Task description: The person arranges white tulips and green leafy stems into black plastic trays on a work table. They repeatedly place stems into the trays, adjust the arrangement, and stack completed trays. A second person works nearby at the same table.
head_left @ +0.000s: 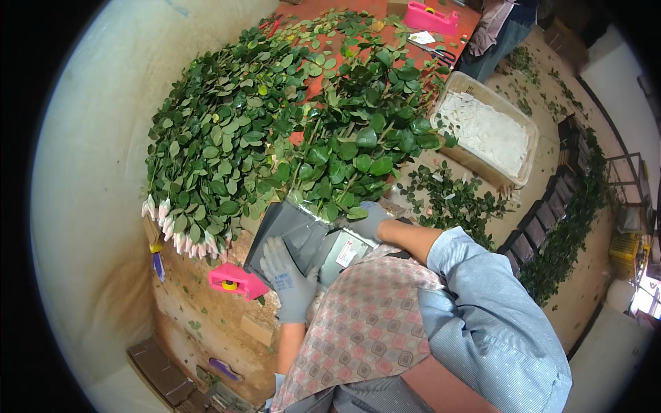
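Observation:
A dark grey wrapping sleeve (292, 234) with a clear upper edge lies in front of me at the end of a leafy bundle of stems (358, 155). My left hand (282, 275), in a grey glove, rests on the sleeve's near left side, fingers stretched out and thumb apart. My right hand (368, 219), also gloved, is at the right side where sleeve and leaves meet; its fingers are partly hidden. Between the hands, close to my apron, lies a light grey panel with a white label (346, 253). Any flower heads inside the sleeve are hidden.
Many leafy stems with pale pink buds (200, 244) are piled at left. A pink tape dispenser (237, 281) sits by my left hand; another (430, 18) is at the far end, near scissors (437, 51). A plastic crate (482, 131) holds white scraps. A person (499, 34) stands beyond.

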Demonstrator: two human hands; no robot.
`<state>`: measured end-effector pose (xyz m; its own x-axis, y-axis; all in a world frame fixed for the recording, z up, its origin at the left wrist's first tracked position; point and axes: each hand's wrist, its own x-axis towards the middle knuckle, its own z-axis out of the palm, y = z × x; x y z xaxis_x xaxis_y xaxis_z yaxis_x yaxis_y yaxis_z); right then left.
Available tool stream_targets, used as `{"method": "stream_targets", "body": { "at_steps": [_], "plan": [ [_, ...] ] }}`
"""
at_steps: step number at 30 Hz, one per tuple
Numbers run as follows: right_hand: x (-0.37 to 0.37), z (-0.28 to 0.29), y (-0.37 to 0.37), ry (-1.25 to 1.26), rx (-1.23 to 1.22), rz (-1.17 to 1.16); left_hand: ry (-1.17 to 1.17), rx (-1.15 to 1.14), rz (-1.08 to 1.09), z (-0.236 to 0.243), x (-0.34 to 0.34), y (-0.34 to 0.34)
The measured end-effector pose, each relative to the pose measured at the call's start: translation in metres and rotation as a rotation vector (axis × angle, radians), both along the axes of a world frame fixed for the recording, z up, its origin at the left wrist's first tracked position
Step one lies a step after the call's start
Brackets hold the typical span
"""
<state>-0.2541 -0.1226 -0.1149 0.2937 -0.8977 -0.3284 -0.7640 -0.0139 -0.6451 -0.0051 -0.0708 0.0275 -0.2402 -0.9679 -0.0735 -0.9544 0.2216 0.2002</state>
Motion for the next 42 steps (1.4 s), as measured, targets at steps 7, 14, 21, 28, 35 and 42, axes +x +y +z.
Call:
{"method": "stream_targets", "body": {
  "at_steps": [7, 14, 21, 28, 35, 42],
  "plan": [
    [-0.011, 0.021, -0.008, 0.164, 0.056, -0.097, 0.058, -0.035, 0.001, 0.008, 0.002, 0.001],
    [-0.038, 0.063, 0.031, -0.186, 0.306, -0.291, 0.795, -0.076, 0.197, -0.001, 0.062, 0.039],
    [0.014, -0.003, 0.005, -1.036, 0.665, -0.483, 0.762, -0.265, 0.612, -0.03, 0.084, 0.073],
    [0.054, -0.011, -0.012, -1.433, 0.606, -0.658, 1.07, -0.151, 0.741, -0.076, 0.08, 0.082],
    [0.052, 0.013, -0.035, -1.241, 0.603, -0.999, 1.757, 0.157, 0.675, -0.058, 0.044, 0.061],
    [0.073, 0.141, -0.013, -1.146, 0.323, -0.895, 2.029, 0.087, 0.575, -0.043, 0.063, 0.064]
  ]
}}
